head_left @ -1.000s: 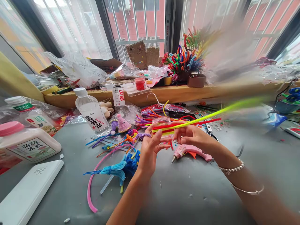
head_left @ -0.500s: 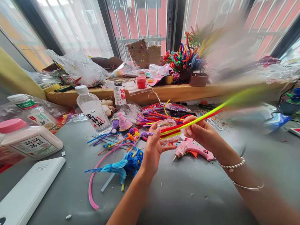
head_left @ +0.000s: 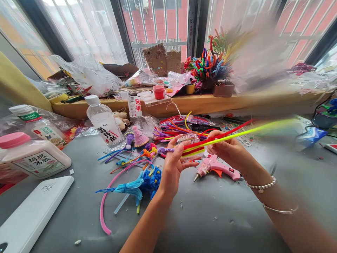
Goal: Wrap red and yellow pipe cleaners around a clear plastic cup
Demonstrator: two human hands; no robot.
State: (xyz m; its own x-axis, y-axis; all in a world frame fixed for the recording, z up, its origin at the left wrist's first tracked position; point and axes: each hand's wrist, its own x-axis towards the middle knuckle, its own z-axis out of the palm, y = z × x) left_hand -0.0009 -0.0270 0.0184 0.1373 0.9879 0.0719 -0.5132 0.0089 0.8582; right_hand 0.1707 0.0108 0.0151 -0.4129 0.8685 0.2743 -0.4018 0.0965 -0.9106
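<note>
My left hand (head_left: 173, 167) pinches the near ends of a small bundle of yellow-green and red pipe cleaners (head_left: 237, 134), along with what looks like a clear plastic piece. My right hand (head_left: 226, 149) grips the same bundle a little further along. The stems run out to the right, blurred at their far ends. A pink glue gun (head_left: 216, 168) lies on the grey table (head_left: 200, 218) just below my right hand. A bead bracelet and a thin bangle sit on my right wrist.
Left of my hands lie loose pipe cleaners, a blue tassel piece (head_left: 137, 184) and a long pink stem (head_left: 105, 207). A water bottle (head_left: 104, 123), a pink-capped jar (head_left: 34, 160) and a white box (head_left: 31, 214) stand at left. The cluttered window sill (head_left: 200, 102) holds a pipe-cleaner bouquet (head_left: 210, 66).
The bundle's far end swung up and then settled lower, nearly level. My hands stayed together, shifting slightly up and to the right.
</note>
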